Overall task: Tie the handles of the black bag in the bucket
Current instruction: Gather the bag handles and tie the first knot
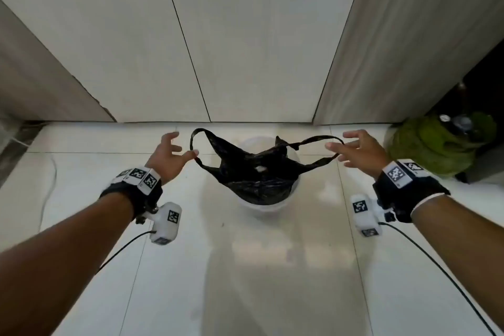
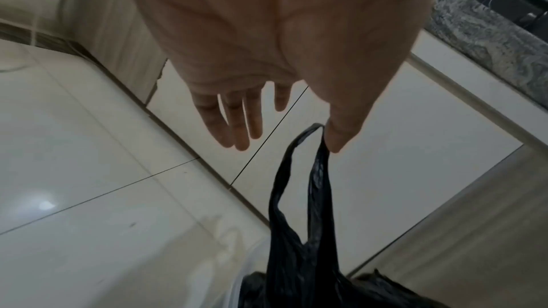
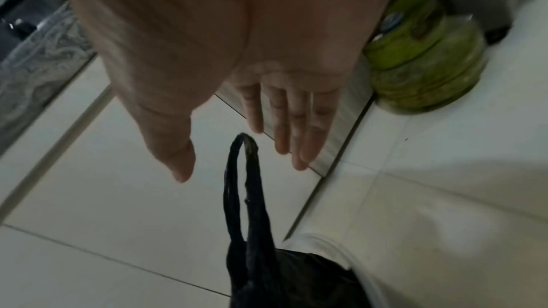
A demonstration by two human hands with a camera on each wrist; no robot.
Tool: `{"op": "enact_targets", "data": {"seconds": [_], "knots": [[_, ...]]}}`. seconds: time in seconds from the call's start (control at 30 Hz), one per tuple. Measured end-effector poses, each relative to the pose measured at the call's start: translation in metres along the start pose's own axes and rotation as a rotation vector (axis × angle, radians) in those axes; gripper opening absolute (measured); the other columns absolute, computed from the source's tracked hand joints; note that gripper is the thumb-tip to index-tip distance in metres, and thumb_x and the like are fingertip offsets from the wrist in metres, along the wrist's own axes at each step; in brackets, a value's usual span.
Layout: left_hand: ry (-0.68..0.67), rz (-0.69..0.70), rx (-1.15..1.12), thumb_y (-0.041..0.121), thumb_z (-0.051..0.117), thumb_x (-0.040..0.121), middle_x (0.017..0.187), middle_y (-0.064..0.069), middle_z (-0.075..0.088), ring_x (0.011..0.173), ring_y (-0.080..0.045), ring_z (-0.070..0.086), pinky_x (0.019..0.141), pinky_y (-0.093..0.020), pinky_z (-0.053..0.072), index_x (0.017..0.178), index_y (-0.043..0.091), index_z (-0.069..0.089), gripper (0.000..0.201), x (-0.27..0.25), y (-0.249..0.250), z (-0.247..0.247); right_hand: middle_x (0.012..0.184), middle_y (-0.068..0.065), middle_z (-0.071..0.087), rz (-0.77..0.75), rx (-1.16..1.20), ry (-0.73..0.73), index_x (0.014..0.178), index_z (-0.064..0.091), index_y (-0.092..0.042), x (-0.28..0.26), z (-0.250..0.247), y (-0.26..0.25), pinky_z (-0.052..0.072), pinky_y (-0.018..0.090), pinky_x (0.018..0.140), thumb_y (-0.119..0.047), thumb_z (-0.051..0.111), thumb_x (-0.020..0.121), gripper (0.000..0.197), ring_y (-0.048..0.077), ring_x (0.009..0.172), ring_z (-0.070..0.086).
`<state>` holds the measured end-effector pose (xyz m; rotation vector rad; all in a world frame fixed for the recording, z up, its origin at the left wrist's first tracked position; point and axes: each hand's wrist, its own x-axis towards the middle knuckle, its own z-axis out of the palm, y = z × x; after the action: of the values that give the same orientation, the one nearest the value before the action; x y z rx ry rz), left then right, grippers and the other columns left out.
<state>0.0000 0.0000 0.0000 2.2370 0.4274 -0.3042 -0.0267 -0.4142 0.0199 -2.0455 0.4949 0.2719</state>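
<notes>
A black plastic bag [image 1: 259, 180] sits in a pale round bucket [image 1: 261, 209] on the floor, its two handle loops pulled out sideways. My left hand [image 1: 183, 144] is spread open at the left handle [image 1: 197, 142]. That loop [image 2: 299, 161] hangs against the thumb [image 2: 341, 130] while the fingers [image 2: 237, 123] stay straight. My right hand [image 1: 338, 148] is also spread open at the right handle [image 1: 319, 142]. In the right wrist view this loop [image 3: 246, 172] stands between thumb [image 3: 175, 149] and fingers [image 3: 296, 130], with no grip on it.
Pale cabinet panels [image 1: 245, 49] stand just behind the bucket. A green gas cylinder [image 1: 436, 142] sits on the floor at the right. A thin cable [image 1: 51, 180] lies on the glossy floor tiles at the left. A granite counter edge [image 2: 489, 39] runs above.
</notes>
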Motion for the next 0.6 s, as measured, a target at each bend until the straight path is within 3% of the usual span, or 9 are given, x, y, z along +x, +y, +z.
{"op": "enact_targets", "data": {"seconds": [0.07, 0.13, 0.2, 0.27, 0.4, 0.47, 0.6], "knots": [[-0.001, 0.035, -0.011, 0.058, 0.074, 0.074, 0.119, 0.002, 0.068, 0.109, -0.025, 0.063, 0.1, -0.043, 0.048, 0.141, 0.03, 0.042, 0.079, 0.016, -0.011, 0.009, 0.105, 0.013, 0.073, 0.01, 0.092, -0.067, 0.116, 0.064, -0.01, 0.015, 0.01, 0.006, 0.056, 0.043, 0.092, -0.041, 0.075, 0.084, 0.046, 0.024, 0.092, 0.07], [-0.039, 0.081, -0.069, 0.059, 0.075, 0.069, 0.107, -0.005, 0.077, 0.102, -0.025, 0.07, 0.094, -0.041, 0.05, 0.123, 0.028, 0.058, 0.065, 0.032, -0.018, 0.014, 0.099, 0.018, 0.077, 0.016, 0.205, -0.135, 0.101, 0.071, -0.006, 0.028, 0.014, 0.009, 0.054, 0.04, 0.091, -0.031, 0.068, 0.091, 0.028, 0.026, 0.09, 0.069], [-0.062, 0.168, -0.155, 0.042, 0.074, 0.082, 0.094, -0.011, 0.078, 0.088, -0.021, 0.073, 0.087, -0.037, 0.047, 0.106, 0.017, 0.067, 0.036, 0.04, -0.022, 0.018, 0.08, 0.013, 0.078, -0.015, 0.262, -0.154, 0.087, 0.071, -0.008, 0.038, 0.017, 0.014, 0.052, 0.037, 0.085, -0.024, 0.062, 0.094, 0.019, 0.027, 0.086, 0.071], [-0.084, 0.248, -0.292, 0.025, 0.067, 0.092, 0.076, -0.011, 0.071, 0.071, -0.016, 0.073, 0.088, -0.039, 0.047, 0.092, 0.011, 0.067, 0.015, 0.045, -0.023, 0.02, 0.063, 0.006, 0.075, -0.06, 0.32, -0.15, 0.081, 0.068, -0.011, 0.049, 0.015, 0.02, 0.052, 0.035, 0.08, -0.021, 0.059, 0.095, 0.02, 0.024, 0.075, 0.072], [-0.073, 0.322, -0.469, 0.019, 0.06, 0.096, 0.057, 0.005, 0.062, 0.062, -0.014, 0.072, 0.089, -0.039, 0.051, 0.087, 0.013, 0.068, 0.013, 0.054, -0.026, 0.015, 0.048, -0.003, 0.061, -0.108, 0.397, -0.124, 0.079, 0.063, -0.014, 0.059, 0.005, 0.021, 0.058, 0.026, 0.061, -0.026, 0.055, 0.098, 0.024, 0.015, 0.055, 0.071], [-0.087, 0.362, -0.5, 0.017, 0.058, 0.097, 0.058, 0.005, 0.061, 0.064, -0.016, 0.071, 0.088, -0.039, 0.05, 0.087, 0.012, 0.068, 0.015, 0.055, -0.026, 0.013, 0.045, -0.005, 0.055, -0.144, 0.432, -0.1, 0.079, 0.062, -0.015, 0.061, 0.0, 0.022, 0.054, 0.028, 0.063, -0.027, 0.054, 0.098, 0.024, 0.014, 0.053, 0.068], [-0.108, 0.408, -0.517, 0.022, 0.057, 0.098, 0.061, 0.005, 0.061, 0.069, -0.016, 0.069, 0.098, -0.043, 0.049, 0.087, 0.013, 0.068, 0.018, 0.046, -0.02, 0.014, 0.048, -0.005, 0.053, -0.198, 0.437, -0.085, 0.08, 0.064, -0.015, 0.051, -0.003, 0.023, 0.047, 0.029, 0.065, -0.028, 0.056, 0.097, 0.023, 0.015, 0.057, 0.063]]}}
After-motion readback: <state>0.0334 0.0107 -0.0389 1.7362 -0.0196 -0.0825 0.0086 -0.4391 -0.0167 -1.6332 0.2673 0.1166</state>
